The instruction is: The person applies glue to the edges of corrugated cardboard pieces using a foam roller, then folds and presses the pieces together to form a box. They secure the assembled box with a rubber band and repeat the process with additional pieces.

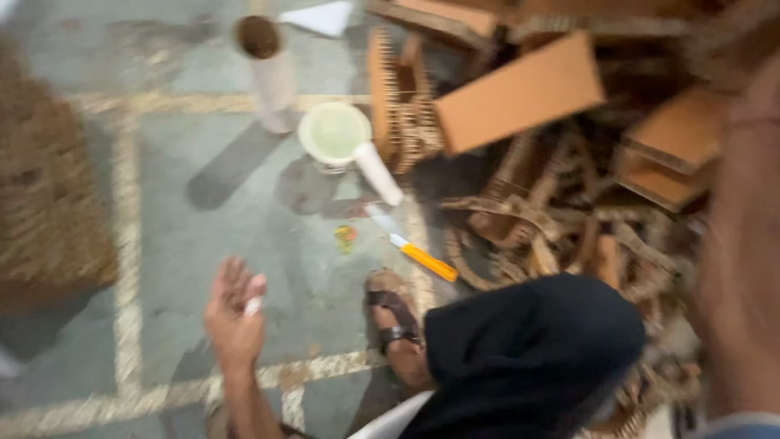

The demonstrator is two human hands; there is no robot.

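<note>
whole shot is smeared with motion blur, so edges are soft everywhere. the right hand [743, 244] is just a big blurry mass against the right edge — can't tell fingers or whether it grips anything. the left hand [234, 313] has something small and white at the fingertips, too tiny to name. the brown woven thing [45, 195] on the left is cut off by the frame. the cardboard pile [569, 138] runs out the top and right edges — single pieces melt together. a little colourful scrap [346, 236] on the floor is unreadable.
</note>
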